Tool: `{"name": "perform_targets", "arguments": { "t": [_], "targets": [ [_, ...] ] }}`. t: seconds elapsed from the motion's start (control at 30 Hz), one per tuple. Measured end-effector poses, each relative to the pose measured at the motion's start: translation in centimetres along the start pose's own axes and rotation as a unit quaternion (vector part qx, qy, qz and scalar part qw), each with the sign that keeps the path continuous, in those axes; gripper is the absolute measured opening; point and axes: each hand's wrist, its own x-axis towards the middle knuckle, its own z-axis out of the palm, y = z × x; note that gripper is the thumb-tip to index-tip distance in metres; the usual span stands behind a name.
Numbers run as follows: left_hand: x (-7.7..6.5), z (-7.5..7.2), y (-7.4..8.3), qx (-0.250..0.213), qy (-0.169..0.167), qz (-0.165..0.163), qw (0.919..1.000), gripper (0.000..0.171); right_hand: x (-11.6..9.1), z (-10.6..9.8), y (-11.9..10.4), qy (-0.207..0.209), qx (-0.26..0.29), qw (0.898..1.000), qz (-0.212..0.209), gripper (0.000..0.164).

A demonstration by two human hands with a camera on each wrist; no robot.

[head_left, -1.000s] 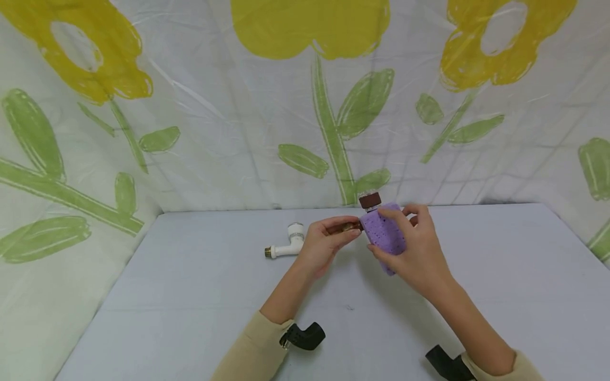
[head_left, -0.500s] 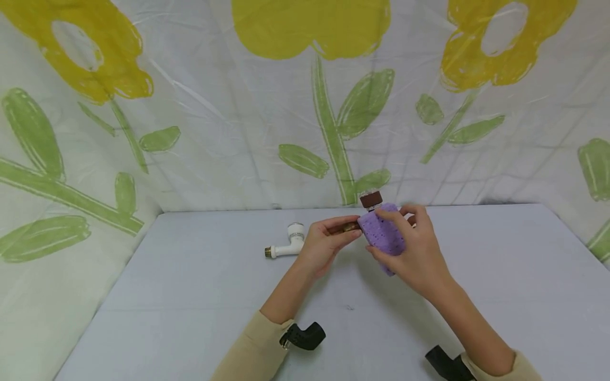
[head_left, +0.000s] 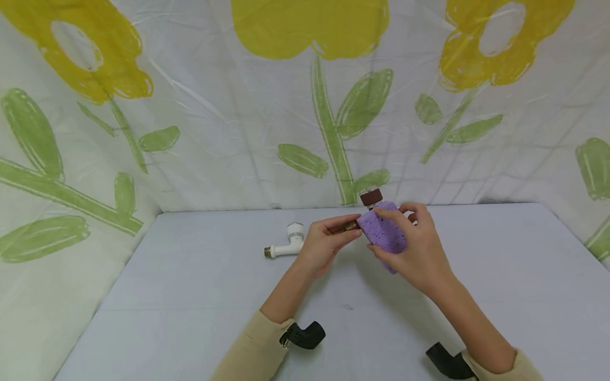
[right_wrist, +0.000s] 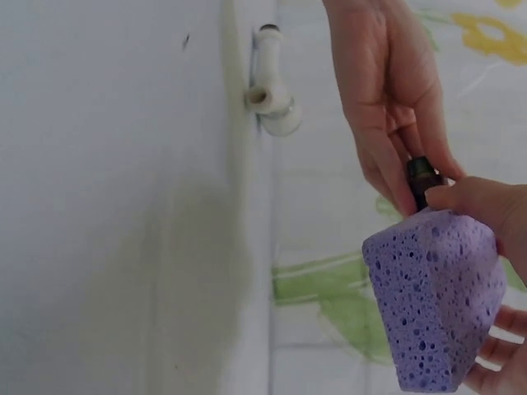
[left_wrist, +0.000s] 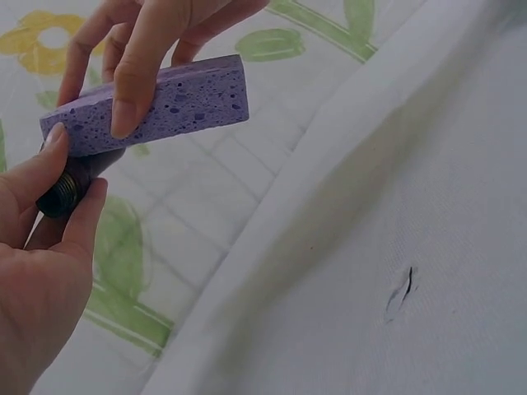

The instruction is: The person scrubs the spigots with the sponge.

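Note:
My left hand (head_left: 320,246) pinches the threaded end of a dark brown angle valve (head_left: 371,198) between thumb and fingers, holding it above the table's far part. The valve's knob pokes out beyond a purple sponge (head_left: 387,233), which hides much of its body. My right hand (head_left: 421,254) grips that sponge by its edges, thumb on the near side, and holds it against the valve. In the left wrist view, the sponge (left_wrist: 185,103) lies across the valve's pipe (left_wrist: 70,188). The right wrist view shows the valve's end (right_wrist: 422,177) just above the sponge (right_wrist: 428,288).
A white angle valve (head_left: 289,247) with a brass threaded end lies on the white-covered table (head_left: 200,296), left of my left hand. Behind the table hangs a pale curtain (head_left: 214,121) printed with yellow flowers and green leaves.
The sponge has shifted slightly left against the brown valve, and the valve's knob has risen a little. Both hands keep their hold. The white valve has stayed put.

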Motion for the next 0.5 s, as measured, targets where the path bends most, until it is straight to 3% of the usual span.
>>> {"name": "perform_targets", "arguments": {
  "t": [0.33,0.5],
  "targets": [
    [0.1,-1.1,-0.4,-0.038,-0.048,-0.006,0.9981,0.042,0.0,-0.2,0.3,-0.030,0.042,0.999,0.001,0.069],
    [0.2,-1.1,-0.5,-0.075,-0.050,-0.017,0.9957,0.044,0.3,-0.9,0.5,-0.052,0.066,0.996,0.000,0.067]
  ]
}}
